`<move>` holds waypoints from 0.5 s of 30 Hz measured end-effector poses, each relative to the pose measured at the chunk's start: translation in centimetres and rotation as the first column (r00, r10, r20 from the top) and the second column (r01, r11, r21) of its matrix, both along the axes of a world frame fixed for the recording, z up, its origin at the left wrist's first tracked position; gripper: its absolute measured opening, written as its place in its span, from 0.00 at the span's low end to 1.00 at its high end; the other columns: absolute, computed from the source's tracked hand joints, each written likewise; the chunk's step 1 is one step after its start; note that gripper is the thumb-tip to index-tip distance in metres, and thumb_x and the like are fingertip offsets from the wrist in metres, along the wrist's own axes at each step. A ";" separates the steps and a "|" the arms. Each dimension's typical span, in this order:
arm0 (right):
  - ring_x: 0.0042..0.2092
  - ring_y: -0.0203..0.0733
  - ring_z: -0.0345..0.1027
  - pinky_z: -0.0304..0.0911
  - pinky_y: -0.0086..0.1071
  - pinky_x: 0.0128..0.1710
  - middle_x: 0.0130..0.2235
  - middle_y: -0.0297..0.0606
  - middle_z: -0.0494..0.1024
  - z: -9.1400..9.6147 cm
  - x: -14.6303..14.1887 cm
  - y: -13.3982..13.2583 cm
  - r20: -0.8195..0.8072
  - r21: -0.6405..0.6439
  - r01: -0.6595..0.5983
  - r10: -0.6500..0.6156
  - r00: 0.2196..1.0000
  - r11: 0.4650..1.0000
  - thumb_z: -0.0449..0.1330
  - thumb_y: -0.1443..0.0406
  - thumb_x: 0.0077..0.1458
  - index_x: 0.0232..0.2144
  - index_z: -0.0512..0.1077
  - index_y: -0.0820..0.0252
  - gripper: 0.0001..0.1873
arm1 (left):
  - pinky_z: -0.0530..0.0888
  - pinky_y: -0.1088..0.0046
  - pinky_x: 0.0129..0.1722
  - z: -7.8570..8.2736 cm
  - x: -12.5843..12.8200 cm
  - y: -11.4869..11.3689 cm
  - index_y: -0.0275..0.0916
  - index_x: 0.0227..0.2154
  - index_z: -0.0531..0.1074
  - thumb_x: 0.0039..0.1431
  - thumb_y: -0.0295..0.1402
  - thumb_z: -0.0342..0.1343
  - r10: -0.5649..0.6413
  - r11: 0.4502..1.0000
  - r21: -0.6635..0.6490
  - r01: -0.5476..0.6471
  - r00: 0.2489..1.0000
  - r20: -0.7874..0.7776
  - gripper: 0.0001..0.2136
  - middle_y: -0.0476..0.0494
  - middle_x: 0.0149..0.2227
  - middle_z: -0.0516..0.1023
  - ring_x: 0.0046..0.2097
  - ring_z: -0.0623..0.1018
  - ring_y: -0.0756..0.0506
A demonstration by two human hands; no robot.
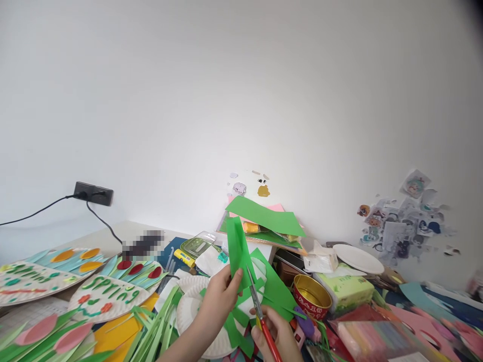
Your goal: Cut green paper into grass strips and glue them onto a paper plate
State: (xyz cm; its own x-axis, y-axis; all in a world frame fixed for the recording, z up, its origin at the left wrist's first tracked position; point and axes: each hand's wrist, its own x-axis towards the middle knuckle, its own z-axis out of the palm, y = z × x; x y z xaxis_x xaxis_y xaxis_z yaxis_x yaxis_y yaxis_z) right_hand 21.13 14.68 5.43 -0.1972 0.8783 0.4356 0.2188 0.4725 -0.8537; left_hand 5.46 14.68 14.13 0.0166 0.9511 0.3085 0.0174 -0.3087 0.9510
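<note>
My left hand [222, 291] pinches a folded strip of green paper [237, 244] between thumb and fingers, holding it upright. In my right hand [277, 332] is a pair of scissors [255, 300] with red handles. Their blades point up and lie at the right edge of the green strip, close to my left thumb. Below my hands, green paper scraps [239, 329] lie over white paper plates [190, 306]. A larger green sheet [277, 284] rests just behind the scissors.
Decorated "Spring" plates [109, 296] with paper tulips lie left, beside thin green strips [160, 319]. A yellow glue stick [184, 258] sits behind. To the right stand a red-and-gold tin [312, 296] and a tissue pack [345, 291]. Stacked coloured paper [266, 216] leans near the wall.
</note>
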 end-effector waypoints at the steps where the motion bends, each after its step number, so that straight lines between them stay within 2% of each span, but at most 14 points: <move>1: 0.21 0.32 0.48 0.42 0.28 0.20 0.19 0.27 0.55 0.0 0.0 0.0 -0.004 -0.002 0.001 -0.001 1.000 1.000 0.60 0.45 0.42 0.36 0.71 0.63 0.29 | 0.67 0.71 0.24 -0.1 0.1 0.0 0.43 0.21 0.57 0.49 0.48 0.46 -0.005 1.000 0.004 0.005 1.000 -0.008 0.14 0.63 0.13 0.52 0.13 0.56 0.54; 6: 0.21 0.32 0.47 0.41 0.27 0.19 0.19 0.27 0.54 0.2 -0.1 -0.2 -0.019 -0.021 -0.007 0.006 1.000 1.000 0.58 0.44 0.44 0.36 0.70 0.63 0.29 | 0.67 0.71 0.24 -0.5 0.3 0.1 0.43 0.21 0.56 0.50 0.48 0.46 -0.017 1.000 0.004 0.017 1.000 -0.018 0.14 0.63 0.12 0.51 0.13 0.56 0.54; 11: 0.20 0.31 0.46 0.40 0.27 0.19 0.18 0.26 0.54 0.3 -0.2 -0.2 -0.019 -0.035 0.021 -0.022 1.000 0.999 0.62 0.46 0.40 0.33 0.70 0.64 0.27 | 0.64 0.72 0.21 -0.5 0.3 0.3 0.43 0.22 0.56 0.49 0.50 0.47 -0.031 0.999 -0.007 0.031 0.999 0.015 0.15 0.63 0.12 0.52 0.12 0.56 0.54; 15: 0.19 0.31 0.45 0.39 0.27 0.19 0.18 0.25 0.52 0.0 -0.4 -0.1 -0.016 -0.029 0.049 -0.049 0.999 0.998 0.60 0.45 0.42 0.32 0.69 0.64 0.27 | 0.60 0.74 0.19 -0.9 0.3 0.5 0.42 0.22 0.56 0.49 0.50 0.47 -0.052 0.999 -0.014 0.052 0.998 0.024 0.16 0.63 0.11 0.53 0.12 0.56 0.55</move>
